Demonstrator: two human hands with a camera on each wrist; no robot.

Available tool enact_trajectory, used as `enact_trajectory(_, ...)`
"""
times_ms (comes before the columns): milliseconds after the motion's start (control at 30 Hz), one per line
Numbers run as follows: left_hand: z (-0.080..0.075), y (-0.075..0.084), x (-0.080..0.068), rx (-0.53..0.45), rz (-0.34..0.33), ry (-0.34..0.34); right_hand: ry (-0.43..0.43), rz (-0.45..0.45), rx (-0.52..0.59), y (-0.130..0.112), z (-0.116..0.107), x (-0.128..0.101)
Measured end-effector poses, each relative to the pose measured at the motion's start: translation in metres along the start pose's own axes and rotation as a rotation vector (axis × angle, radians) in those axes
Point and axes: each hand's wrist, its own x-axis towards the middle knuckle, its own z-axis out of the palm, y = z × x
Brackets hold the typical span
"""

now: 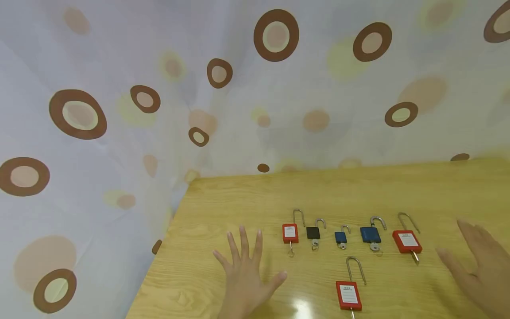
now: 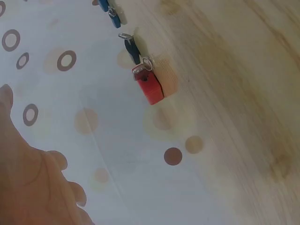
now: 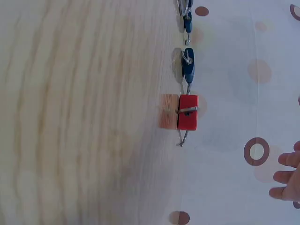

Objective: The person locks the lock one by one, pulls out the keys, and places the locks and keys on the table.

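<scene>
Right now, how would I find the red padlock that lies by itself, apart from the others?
Start at the wooden table in front of the spotted curtain, where five padlocks lie in a row between two open hands. Look below that row, towards the near edge: the lone red padlock lies there. Unlike the two red ones in the row, it has no neighbours beside it.

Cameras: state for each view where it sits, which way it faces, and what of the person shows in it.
Head: worn on the head, looks forward and down at the table and six padlocks; left hand and right hand show, both spread.
Left wrist: looks along the padlock row; palm and fingers show.
Right wrist: looks along the row from the other end; fingertips show.
Shared: left end red padlock; right end red padlock.
</scene>
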Motion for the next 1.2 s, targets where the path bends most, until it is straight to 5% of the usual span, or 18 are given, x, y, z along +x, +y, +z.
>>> enact_trajectory(100, -0.004, 0.004, -0.002, -0.011, -0.001, -0.058, 0.163, -0.066, 0.162, -0.012, 0.005, -0.001)
enact_trajectory(200, -0.01, 0.012, -0.002, -0.016, 0.006, -0.092, 0.172, -0.011, 0.196, -0.029, 0.008, 0.0)
enact_trajectory(300, -0.014, 0.023, 0.0, -0.039, 0.017, -0.106, 0.042, 0.14, 0.156, -0.05, 0.01, 0.0)
enact_trajectory(567, -0.004, 0.054, 0.004, -0.259, 0.051, -0.255, -0.327, 0.23, 0.176, -0.083, 0.042, -0.006)
enact_trajectory(767, 0.015, 0.077, 0.004, -0.47, -0.088, -0.464, -0.601, 0.385, 0.16, -0.09, 0.065, -0.014)
enact_trajectory(967, 0.038, 0.094, 0.005, -0.612, -0.207, -0.589, -0.69, 0.443, 0.173, -0.088, 0.076, -0.02)
enact_trajectory(1200, 0.041, 0.106, 0.006, -0.746, -0.287, -0.635, -0.744, 0.51, 0.294, -0.09, 0.083, -0.024)
